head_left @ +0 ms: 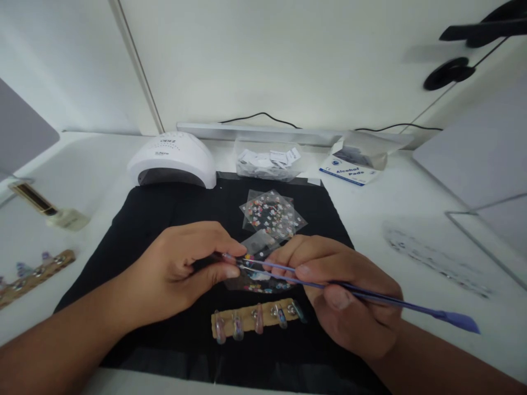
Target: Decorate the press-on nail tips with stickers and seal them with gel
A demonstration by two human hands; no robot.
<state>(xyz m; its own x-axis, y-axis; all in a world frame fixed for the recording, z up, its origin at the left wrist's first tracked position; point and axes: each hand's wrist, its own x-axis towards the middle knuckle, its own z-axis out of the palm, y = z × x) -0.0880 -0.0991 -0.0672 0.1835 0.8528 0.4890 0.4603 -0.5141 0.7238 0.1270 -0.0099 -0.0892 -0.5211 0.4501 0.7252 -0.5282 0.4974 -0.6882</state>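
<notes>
My left hand [193, 263] is closed, with thumb and forefinger pinched at the left edge of a clear sticker sheet [257, 287] that carries small coloured designs. In my right hand [349, 291] is a pair of purple tweezers [366, 295], its tips reaching left to the sheet beside my left fingertips. Whether the tips grip a sticker is too small to tell. Just below lies a tan display strip [247, 316] bearing several decorated nail tips. Beyond my hands, more clear sticker sheets [272, 214] overlap on the black mat [177, 208].
At the back stand a white nail lamp [171, 159], a clear tub of small packets [267, 163] and an opened alcohol pads box [352, 162]. Leftward are a polish bottle [68, 218] and another nail strip [39, 274]. A clear strip [436, 260] lies at right.
</notes>
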